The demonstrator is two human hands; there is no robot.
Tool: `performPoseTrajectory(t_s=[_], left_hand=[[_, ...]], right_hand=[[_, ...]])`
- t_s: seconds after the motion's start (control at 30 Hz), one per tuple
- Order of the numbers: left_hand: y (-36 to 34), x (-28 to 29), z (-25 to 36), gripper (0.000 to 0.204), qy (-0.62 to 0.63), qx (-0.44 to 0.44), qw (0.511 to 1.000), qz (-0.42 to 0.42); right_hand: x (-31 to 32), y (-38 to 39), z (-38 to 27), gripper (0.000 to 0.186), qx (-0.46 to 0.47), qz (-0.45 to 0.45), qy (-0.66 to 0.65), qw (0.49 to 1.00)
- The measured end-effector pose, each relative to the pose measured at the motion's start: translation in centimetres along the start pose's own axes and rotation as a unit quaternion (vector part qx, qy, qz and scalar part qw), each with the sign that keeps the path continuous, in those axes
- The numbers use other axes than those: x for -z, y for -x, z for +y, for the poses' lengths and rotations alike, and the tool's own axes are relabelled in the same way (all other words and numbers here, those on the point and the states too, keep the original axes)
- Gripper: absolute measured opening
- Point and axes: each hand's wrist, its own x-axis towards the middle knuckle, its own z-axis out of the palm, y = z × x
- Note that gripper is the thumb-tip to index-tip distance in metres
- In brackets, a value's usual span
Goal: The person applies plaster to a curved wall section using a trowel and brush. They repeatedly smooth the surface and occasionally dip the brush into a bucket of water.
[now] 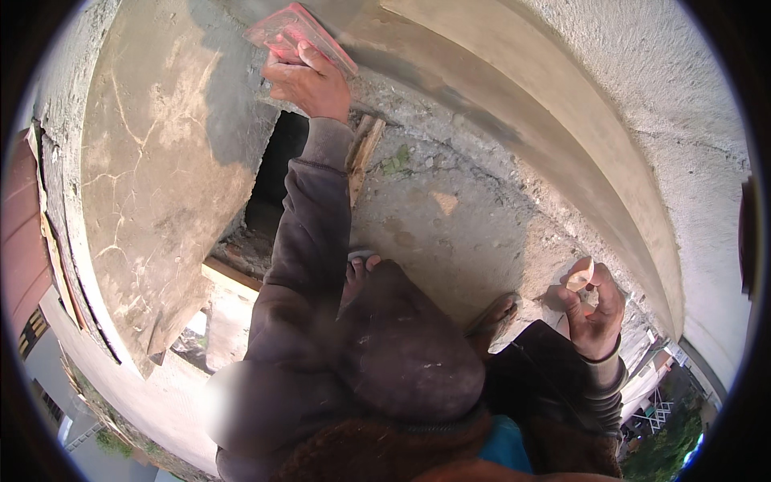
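Observation:
My left hand (309,80) reaches far forward, its fingers closed around the back of a red plastering float (301,36). The float is tilted against the wall surface, beside a dark damp patch (233,104) on the cement plaster (152,185). At the right, my right hand (594,309) is raised near my knee and pinches a small pale, rounded piece (580,275) between thumb and fingers. What kind of thing that piece is, I cannot make out.
A dark rectangular opening (277,173) lies under my left forearm, with a wooden strip (363,157) beside it. Rough concrete (442,233) stretches around my feet. A curved plastered ledge (554,104) runs along the right, below a rough grey wall (683,88).

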Motion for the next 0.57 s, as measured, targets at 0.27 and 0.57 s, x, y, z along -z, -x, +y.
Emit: performPoseTrajectory(t_s=[0.27, 0.57], left_hand=[[5.3, 12.0, 11.9, 0.041, 0.737, 0.278, 0.593, -0.17], [8.9, 14.0, 10.7, 0.051, 0.616, 0.317, 0.638, -0.336]], right_hand=[[-6.1, -4.1, 0.0, 0.027, -0.061, -0.021, -0.135, 0.989], [-13.5, -11.3, -5.0, 0.047, 0.271, -0.055, -0.072, 0.958]])
